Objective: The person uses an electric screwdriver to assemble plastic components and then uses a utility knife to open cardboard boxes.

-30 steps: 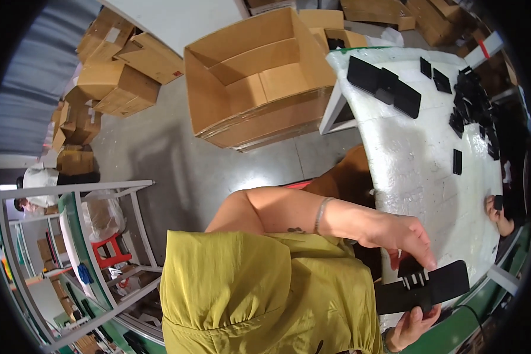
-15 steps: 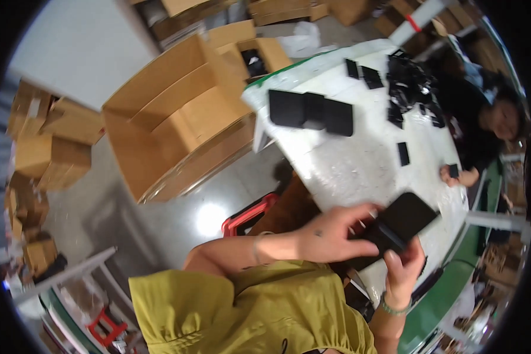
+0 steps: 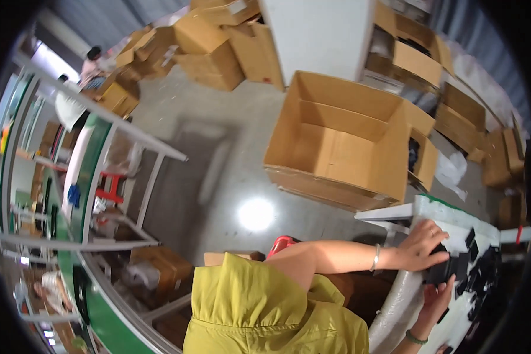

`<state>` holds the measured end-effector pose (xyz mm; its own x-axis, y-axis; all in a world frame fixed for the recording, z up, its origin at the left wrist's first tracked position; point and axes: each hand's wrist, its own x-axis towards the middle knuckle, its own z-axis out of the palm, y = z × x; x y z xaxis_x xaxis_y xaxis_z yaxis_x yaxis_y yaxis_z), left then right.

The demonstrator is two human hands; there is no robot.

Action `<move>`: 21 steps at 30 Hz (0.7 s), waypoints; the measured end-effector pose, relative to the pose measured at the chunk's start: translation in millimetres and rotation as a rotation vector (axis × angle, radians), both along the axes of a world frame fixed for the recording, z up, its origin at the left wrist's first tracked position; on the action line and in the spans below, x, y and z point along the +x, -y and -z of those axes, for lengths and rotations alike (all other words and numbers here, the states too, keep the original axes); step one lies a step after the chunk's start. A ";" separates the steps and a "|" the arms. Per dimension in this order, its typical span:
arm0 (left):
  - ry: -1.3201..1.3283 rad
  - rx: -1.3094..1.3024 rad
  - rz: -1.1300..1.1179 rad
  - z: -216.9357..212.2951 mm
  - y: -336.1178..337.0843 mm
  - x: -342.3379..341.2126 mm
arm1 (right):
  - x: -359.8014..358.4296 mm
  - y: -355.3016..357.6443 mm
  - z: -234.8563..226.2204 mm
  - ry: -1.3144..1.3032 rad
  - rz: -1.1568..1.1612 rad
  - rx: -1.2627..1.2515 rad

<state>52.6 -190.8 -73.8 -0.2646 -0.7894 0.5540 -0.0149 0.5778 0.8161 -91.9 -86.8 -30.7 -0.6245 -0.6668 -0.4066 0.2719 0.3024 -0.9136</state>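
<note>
At the right, over the table, both hands are at a flat black panel (image 3: 439, 274) with a raised band across it. My left hand (image 3: 420, 246) reaches in from the left, its fingers and thumb spread along the panel's upper edge. From below, my right hand (image 3: 437, 300) grips the panel's lower edge between thumb and fingers. Another black panel seems to lie beneath or beside it, but the overlap is too small to make out. Several black pieces (image 3: 484, 268) are heaped on the table just beyond.
The white table (image 3: 426, 207) has clear plastic (image 3: 390, 310) along its near edge. A large open cardboard box (image 3: 336, 127) stands on the floor beside it. More cartons (image 3: 209, 62) are stacked at the back. A red stool (image 3: 282, 244) is close to my left arm; a green-topped bench (image 3: 115, 315) stands left.
My view has swung left, so the table now sits at the right edge. Both hands have carried the black panel to the table's far-left part, where another black panel lay.
</note>
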 end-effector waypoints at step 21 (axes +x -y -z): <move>0.195 -0.219 -0.061 31.8 -27.9 -39.4 | -6.1 -37.4 -38.6 -0.317 -0.560 -0.144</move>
<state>13.2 -162.9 -105.6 -0.3385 -0.6741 0.6565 -0.1990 0.7332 0.6502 -98.0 -49.5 8.0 -0.2422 -0.9598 -0.1421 -0.1801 0.1884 -0.9654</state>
